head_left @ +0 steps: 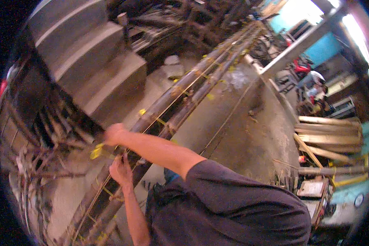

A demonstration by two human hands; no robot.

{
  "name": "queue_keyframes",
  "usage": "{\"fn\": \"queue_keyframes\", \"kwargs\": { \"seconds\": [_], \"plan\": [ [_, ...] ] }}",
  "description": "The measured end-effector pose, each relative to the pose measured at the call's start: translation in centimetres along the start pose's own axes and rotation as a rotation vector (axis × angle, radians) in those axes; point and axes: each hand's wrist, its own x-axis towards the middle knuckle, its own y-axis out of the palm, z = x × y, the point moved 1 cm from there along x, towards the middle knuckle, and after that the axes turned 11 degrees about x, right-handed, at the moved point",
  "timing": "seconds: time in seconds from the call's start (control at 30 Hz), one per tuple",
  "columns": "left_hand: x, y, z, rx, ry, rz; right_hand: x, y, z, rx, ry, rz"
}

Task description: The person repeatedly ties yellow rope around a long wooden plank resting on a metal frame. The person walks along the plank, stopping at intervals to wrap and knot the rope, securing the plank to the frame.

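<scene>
A long frame of brown wooden poles (191, 98) runs diagonally from the lower left to the far upper right. Yellow strips are tied round it at intervals, and a pale cord (175, 101) stretches along it. My left hand (121, 171) is at the near part of the frame, its fingers pinched together on a yellow strip (96, 151) whose loose end sticks out to the left. Just beyond it, my right hand (115, 133) reaches across the poles. It is curled closed and smeared by motion; what it holds is hidden.
Concrete steps (110, 67) rise at the upper left. Branches and sticks (37, 172) are heaped at the left. A pale block (173, 67) lies on the floor beyond the poles. Stacked timber (328, 135) is at the right, with a person (317, 82) farther back.
</scene>
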Motion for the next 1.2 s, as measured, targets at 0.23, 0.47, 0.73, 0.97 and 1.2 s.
{"fn": "queue_keyframes", "kwargs": {
  "seconds": [0.23,0.47,0.73,0.97,1.2],
  "plan": [
    [2.1,-0.5,-2.5,0.139,0.007,0.172,-15.3,-5.2,0.1,0.978,-0.531,-0.133],
    [2.9,-3.1,-6.5,-0.566,-0.234,0.343,-21.6,6.4,-2.5,0.305,-0.603,0.277],
    [12.8,9.3,-1.8,-0.695,-0.501,0.612,-21.5,6.4,-8.3,0.140,-0.466,0.262],
    [17.0,-0.7,7.5,-0.055,0.056,0.494,-16.8,-4.1,-2.0,-0.015,-0.552,-0.313],
    [10.0,-6.8,10.8,-0.399,0.069,0.377,-11.9,-6.2,1.3,-0.257,-0.486,-0.109]
  ]
}}
